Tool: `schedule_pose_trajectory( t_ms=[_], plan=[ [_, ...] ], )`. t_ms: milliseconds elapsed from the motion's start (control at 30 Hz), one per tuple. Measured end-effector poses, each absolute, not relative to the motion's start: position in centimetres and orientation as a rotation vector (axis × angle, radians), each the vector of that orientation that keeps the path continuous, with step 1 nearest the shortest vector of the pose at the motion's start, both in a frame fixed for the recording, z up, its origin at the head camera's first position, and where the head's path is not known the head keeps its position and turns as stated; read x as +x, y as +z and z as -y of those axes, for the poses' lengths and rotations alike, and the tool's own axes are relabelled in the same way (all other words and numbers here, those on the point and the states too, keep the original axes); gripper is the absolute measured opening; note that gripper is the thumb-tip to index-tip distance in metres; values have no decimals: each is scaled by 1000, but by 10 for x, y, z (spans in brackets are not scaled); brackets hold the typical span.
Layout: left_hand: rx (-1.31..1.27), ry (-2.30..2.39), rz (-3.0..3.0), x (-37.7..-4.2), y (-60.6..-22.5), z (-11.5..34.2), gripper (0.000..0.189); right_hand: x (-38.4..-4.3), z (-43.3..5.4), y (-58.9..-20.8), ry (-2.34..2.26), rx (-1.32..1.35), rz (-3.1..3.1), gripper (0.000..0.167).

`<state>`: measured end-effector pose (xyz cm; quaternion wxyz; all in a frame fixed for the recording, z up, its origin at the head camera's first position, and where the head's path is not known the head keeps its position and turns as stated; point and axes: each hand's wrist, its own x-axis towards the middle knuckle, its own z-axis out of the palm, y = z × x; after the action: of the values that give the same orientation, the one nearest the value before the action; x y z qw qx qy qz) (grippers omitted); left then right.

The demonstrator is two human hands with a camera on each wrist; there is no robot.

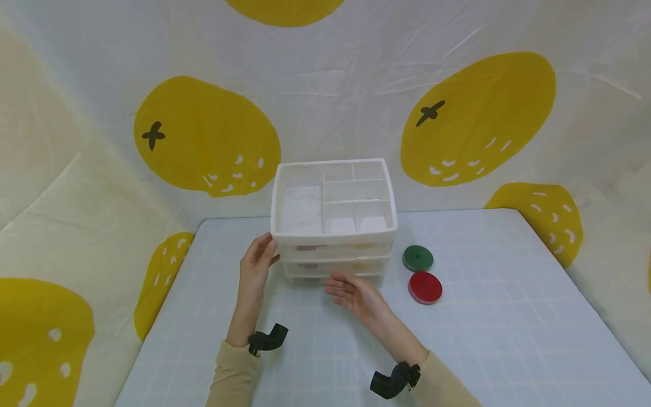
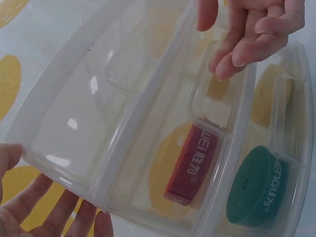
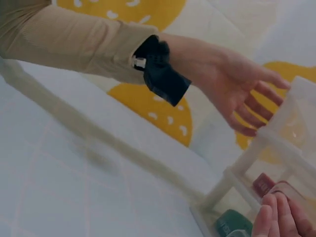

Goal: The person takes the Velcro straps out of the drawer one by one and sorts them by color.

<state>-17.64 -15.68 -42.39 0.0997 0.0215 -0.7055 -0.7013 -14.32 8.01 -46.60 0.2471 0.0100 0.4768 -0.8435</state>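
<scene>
A white organizer (image 1: 333, 233) with clear drawers stands at the back of the table, its top divided into compartments. My left hand (image 1: 258, 260) touches its left side near the front corner, fingers extended along the wall in the left wrist view. In front of the drawers is my right hand (image 1: 358, 294), fingers loosely bent and nothing in them. Through the clear fronts show a red roll (image 2: 192, 165) with white lettering in the middle drawer and a green roll (image 2: 256, 185) in the lowest one.
To the right of the organizer, a flat green disc (image 1: 418, 258) and a flat red disc (image 1: 425, 288) lie on the table (image 1: 508, 316), which has a pale checked cover. A cloth (image 1: 335, 96) printed with big yellow fruit hangs behind and at the sides.
</scene>
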Motion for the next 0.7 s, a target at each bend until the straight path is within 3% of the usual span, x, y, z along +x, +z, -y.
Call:
schedule_pose_trajectory(
  t_ms=[367,700],
  plan=[
    [79,-2074,2091,-177,-423,156,35,-146,-72,-470,-2400,153,-1146,50],
    [75,-2065,2096,-177,-423,157,36,-147,-64,-467,-2505,232,-1014,47]
  ],
)
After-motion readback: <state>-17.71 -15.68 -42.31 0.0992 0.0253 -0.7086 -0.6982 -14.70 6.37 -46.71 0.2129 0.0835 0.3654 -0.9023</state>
